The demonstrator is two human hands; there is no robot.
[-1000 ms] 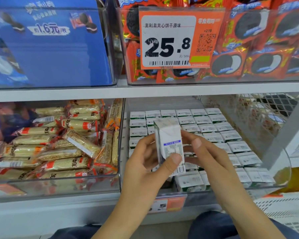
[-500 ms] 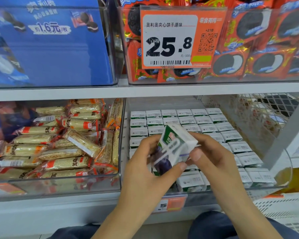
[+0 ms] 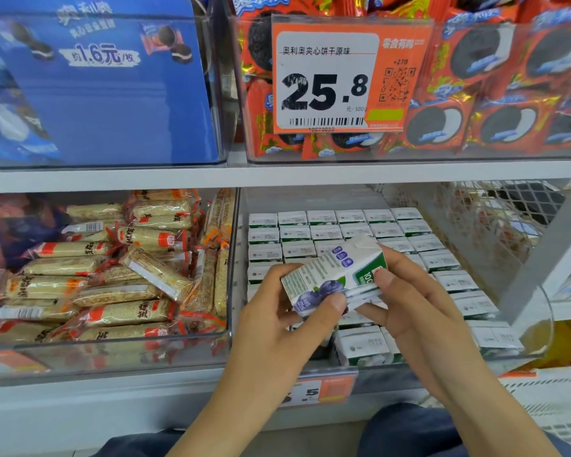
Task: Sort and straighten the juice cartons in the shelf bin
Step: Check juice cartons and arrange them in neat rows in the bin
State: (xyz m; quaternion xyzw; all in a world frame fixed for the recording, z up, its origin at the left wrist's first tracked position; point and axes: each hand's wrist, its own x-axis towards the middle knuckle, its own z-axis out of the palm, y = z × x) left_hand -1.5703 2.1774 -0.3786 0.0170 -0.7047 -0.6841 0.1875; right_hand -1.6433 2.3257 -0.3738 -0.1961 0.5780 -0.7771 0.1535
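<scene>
1. Both hands hold one juice carton [image 3: 335,275] above the clear shelf bin [image 3: 541,311], just over the rows of cartons [image 3: 353,225] standing inside it.
2. The held carton lies tilted on its side, its top end raised toward the back right and its lower end toward the left hand [image 3: 277,311].
3. The left hand's grip is clamped on the lower end: thumb across the blueberry picture, fingers curled behind.
4. The right hand [image 3: 406,298] pinches the green upper end, thumb on the printed face and fingers beneath.
5. The standing cartons show their white tops in neat rows.
6. Left of the bin, a second clear bin holds wrapped snack bars [image 3: 112,275].
7. An orange price tag [image 3: 343,74] hangs on the shelf above.
</scene>
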